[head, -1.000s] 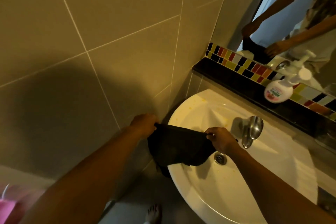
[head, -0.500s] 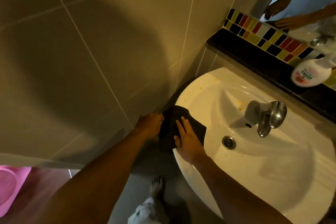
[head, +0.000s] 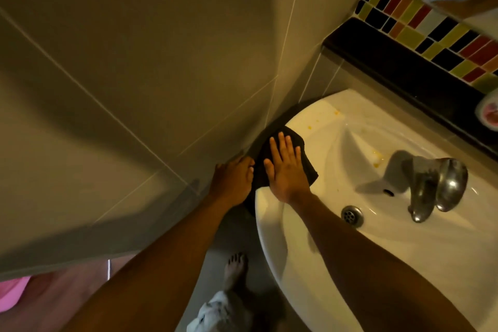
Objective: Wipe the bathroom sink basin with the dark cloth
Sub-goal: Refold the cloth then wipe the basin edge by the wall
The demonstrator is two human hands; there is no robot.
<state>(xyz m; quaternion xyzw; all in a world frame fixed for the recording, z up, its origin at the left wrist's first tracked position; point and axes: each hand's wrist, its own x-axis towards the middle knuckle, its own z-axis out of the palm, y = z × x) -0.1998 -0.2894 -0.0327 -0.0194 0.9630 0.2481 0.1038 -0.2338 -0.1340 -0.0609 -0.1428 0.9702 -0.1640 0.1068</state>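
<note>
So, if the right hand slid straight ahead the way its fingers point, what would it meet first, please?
Probably the tiled wall. The right hand lies flat on the dark cloth at the sink rim's wall-side edge, fingers aimed there; depth is unclear.

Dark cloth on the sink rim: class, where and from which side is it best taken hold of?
Probably the dark cloth corner lying bare on the sink rim, basin side, approached from above. The right hand presses its middle flat, and the left hand covers the wall-side edge, so only that corner is free.
</note>
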